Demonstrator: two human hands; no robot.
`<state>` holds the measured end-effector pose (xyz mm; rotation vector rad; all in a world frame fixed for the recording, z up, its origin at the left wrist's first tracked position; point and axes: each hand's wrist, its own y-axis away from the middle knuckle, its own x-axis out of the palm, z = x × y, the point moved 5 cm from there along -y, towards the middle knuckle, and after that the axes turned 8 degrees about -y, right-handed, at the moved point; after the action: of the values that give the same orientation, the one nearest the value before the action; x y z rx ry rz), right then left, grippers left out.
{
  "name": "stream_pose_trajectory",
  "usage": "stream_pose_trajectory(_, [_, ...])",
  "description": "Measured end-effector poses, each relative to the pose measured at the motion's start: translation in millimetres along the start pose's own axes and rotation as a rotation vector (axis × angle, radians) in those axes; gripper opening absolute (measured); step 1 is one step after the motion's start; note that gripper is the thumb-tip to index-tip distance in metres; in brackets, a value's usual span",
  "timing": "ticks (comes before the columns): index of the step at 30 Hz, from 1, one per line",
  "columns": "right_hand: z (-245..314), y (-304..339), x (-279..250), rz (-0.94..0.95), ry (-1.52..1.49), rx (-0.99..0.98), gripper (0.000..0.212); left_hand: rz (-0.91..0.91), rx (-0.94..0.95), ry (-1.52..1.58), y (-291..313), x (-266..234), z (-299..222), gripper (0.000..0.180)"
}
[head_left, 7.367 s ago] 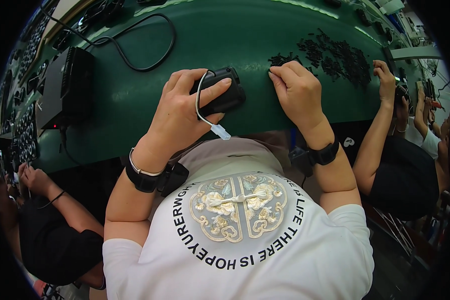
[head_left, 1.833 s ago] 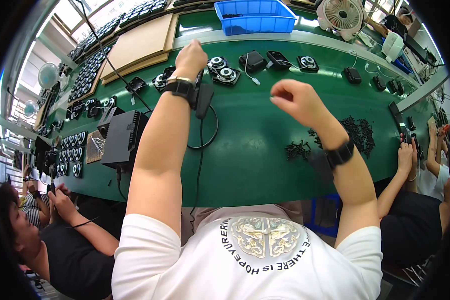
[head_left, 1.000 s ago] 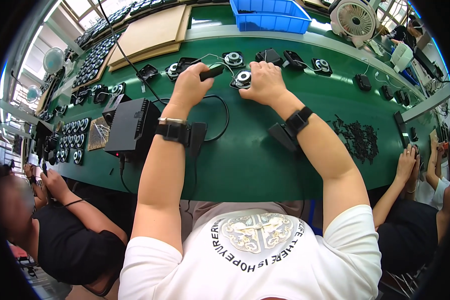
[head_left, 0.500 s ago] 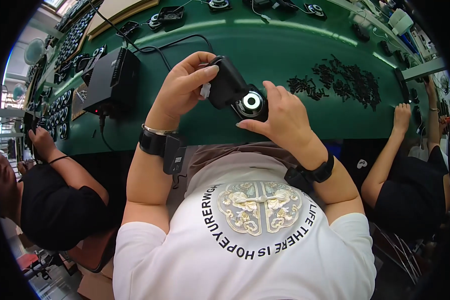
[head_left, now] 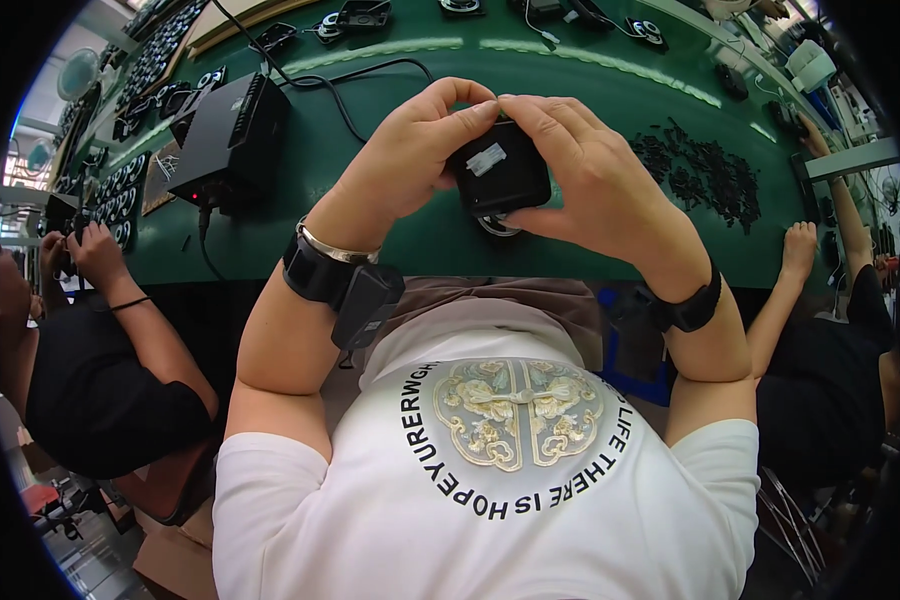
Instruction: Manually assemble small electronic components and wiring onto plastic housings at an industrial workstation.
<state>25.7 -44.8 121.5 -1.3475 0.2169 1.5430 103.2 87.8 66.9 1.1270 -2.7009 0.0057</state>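
Between my hands is a small black plastic housing (head_left: 515, 185), box-shaped with rounded corners, a pale patch (head_left: 487, 160) on the face turned up. My left hand (head_left: 410, 150) grips its far left edge, thumb and fingers pinched near the top. The fingers of my right hand (head_left: 600, 170) reach over the far right edge, with the thumb at the near side. Both sets of fingertips meet at the far edge; anything small between them is hidden. Just under the housing's near edge, part of a round speaker (head_left: 497, 226) with a silvery ring shows; the rest is covered.
A black power box (head_left: 232, 140) with cables stands left on the green table (head_left: 390, 235). Right lies a pile of small black strips (head_left: 705, 180). Speakers and black housings (head_left: 363, 15) line the far side. Co-workers sit left (head_left: 110, 390) and right (head_left: 820, 380).
The housing has shifted right over the speaker and turned, bringing its pale patch into view. My right hand has left the speaker and taken hold of the housing with the left.
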Motion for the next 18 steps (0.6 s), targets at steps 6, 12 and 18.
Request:
stream_pose_trajectory(6, [-3.1,1.6,0.7,0.058,-0.124,-0.051,0.089,0.095,-0.069,0.134,4.2,-3.5,7.5,0.035])
stream_pose_trajectory(12, [-13.0,1.4,0.0,0.078,-0.195,0.007,0.085,-0.004,0.001,0.018,8.4,2.1,-2.5,0.035])
stream_pose_trajectory(18, [-28.6,0.7,2.2,0.048,-0.204,0.089,0.078,-0.223,0.775,-1.035,24.9,7.1,-31.4,0.026])
